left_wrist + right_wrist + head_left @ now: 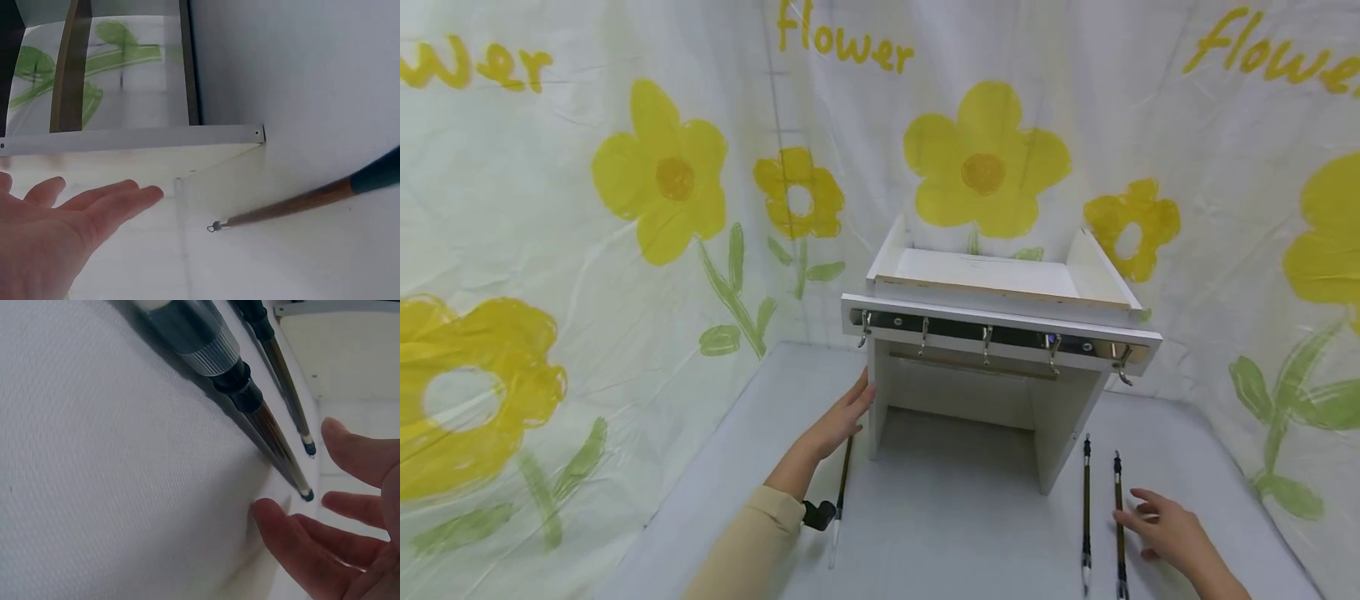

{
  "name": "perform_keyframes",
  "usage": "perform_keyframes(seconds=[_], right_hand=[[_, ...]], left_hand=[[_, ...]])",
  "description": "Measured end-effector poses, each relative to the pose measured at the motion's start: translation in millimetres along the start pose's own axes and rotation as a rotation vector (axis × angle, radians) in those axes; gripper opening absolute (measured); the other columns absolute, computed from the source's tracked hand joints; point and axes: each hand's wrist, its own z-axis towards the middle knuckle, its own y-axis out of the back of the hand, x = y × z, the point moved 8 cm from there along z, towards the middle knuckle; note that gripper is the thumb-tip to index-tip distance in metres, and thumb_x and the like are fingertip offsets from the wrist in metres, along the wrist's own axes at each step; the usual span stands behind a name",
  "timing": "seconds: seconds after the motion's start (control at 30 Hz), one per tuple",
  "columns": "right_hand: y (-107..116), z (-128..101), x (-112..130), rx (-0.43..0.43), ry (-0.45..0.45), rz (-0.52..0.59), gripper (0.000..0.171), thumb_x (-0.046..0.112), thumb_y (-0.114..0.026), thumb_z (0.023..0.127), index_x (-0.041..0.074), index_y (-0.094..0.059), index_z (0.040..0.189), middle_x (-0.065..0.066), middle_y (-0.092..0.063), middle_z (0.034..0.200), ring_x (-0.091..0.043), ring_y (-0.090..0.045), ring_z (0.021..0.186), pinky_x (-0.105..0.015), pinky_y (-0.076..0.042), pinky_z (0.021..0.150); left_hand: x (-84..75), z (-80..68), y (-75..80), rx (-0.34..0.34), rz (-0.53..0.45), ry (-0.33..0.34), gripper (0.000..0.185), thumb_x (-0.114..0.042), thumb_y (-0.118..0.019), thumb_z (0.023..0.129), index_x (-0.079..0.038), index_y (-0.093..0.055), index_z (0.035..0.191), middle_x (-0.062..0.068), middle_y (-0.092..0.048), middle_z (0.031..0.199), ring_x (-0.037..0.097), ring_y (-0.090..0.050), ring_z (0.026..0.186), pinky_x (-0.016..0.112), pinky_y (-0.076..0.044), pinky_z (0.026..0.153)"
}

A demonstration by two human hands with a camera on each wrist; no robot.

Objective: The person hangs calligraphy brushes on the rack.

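A white shelf [1000, 308] with a row of metal hooks stands in the middle of the table. My left hand [838, 423] is at its left side panel, fingers extended; in the left wrist view these fingers [119, 203] lie beside the panel, contact uncertain. Under that hand lies a writing brush [845, 475], partly hidden. To the right of the shelf, two more brushes lie side by side, an inner brush [1086, 508] and an outer brush [1120, 525]. My right hand [1172, 533] hovers by the outer one, fingers loosely bent and apart, holding nothing [350, 537].
Metal hooks [987, 343] stick out from the shelf's front rail. A small black object [818, 515] shows beside my left sleeve. The white table [955, 550] reaches back to a curtain [865, 108] painted with yellow flowers.
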Motion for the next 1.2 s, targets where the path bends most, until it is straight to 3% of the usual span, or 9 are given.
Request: perform_keyframes(seconds=[0.1, 0.27, 0.47, 0.7, 0.83, 1.03, 1.2], right_hand=[[-4, 0, 1, 0.007, -0.001, -0.022, 0.104, 0.063, -0.074, 0.082, -0.016, -0.04, 0.14, -0.044, -0.055, 0.122, -0.021, -0.072, 0.072, -0.039, -0.061, 0.065], [-10, 6, 4, 0.002, -0.032, -0.047, 0.105, 0.058, -0.08, 0.078, -0.016, -0.04, 0.141, -0.045, -0.055, 0.118, -0.02, -0.067, 0.073, -0.034, -0.059, 0.062], [-13, 9, 8, -0.008, -0.046, -0.058, 0.09, 0.032, -0.085, 0.081, -0.016, -0.039, 0.141, -0.045, -0.053, 0.118, -0.018, -0.067, 0.067, -0.037, -0.059, 0.065], [-11, 11, 13, 0.034, -0.05, 0.001, 0.08, 0.012, -0.08, 0.083, -0.016, -0.034, 0.141, -0.031, -0.062, 0.102, -0.021, -0.066, 0.071, -0.036, -0.059, 0.062], [-6, 11, 16, 0.028, -0.048, 0.046, 0.081, 0.006, -0.075, 0.082, -0.017, -0.028, 0.143, -0.036, -0.061, 0.106, -0.024, -0.066, 0.076, -0.036, -0.06, 0.063], [-7, 11, 8, 0.057, -0.103, 0.068, 0.082, 0.006, -0.071, 0.084, -0.021, -0.023, 0.144, -0.043, -0.054, 0.116, -0.033, -0.066, 0.088, -0.038, -0.061, 0.069], [-8, 8, 3, 0.058, -0.114, 0.135, 0.079, 0.005, -0.068, 0.087, -0.024, -0.022, 0.144, -0.044, -0.051, 0.12, -0.028, -0.066, 0.086, -0.037, -0.061, 0.07]], left_hand=[[5.5, 0.7, -3.7, -0.023, -0.013, 0.024, 0.076, -0.059, -0.03, 0.107, -0.019, 0.002, 0.164, 0.014, -0.003, 0.17, 0.045, -0.013, 0.153, 0.071, -0.025, 0.115], [9.6, 3.1, -4.6, -0.054, -0.036, 0.062, 0.076, -0.063, -0.028, 0.105, -0.025, -0.001, 0.164, 0.012, -0.005, 0.171, 0.05, -0.02, 0.15, 0.068, -0.035, 0.112], [6.8, 3.5, -6.8, -0.047, -0.021, 0.061, 0.077, -0.068, -0.024, 0.103, -0.03, 0.004, 0.163, 0.009, 0.001, 0.171, 0.047, -0.017, 0.152, 0.067, -0.039, 0.109], [4.9, 3.7, -7.7, -0.041, -0.014, 0.056, 0.074, -0.065, -0.021, 0.104, -0.028, 0.003, 0.163, 0.01, 0.0, 0.171, 0.046, -0.017, 0.152, 0.066, -0.04, 0.109], [3.0, 6.0, -6.4, -0.044, -0.044, 0.033, 0.073, -0.065, -0.023, 0.105, -0.029, 0.002, 0.163, 0.011, -0.003, 0.171, 0.048, -0.019, 0.151, 0.067, -0.04, 0.108], [10.5, 4.5, -6.9, -0.04, -0.074, 0.059, 0.074, -0.067, -0.025, 0.103, -0.032, 0.001, 0.163, 0.01, -0.002, 0.171, 0.049, -0.018, 0.151, 0.068, -0.038, 0.109], [9.2, 5.2, -6.4, -0.047, -0.064, 0.048, 0.075, -0.067, -0.025, 0.103, -0.03, -0.001, 0.164, 0.011, -0.004, 0.171, 0.049, -0.018, 0.151, 0.068, -0.039, 0.108]])
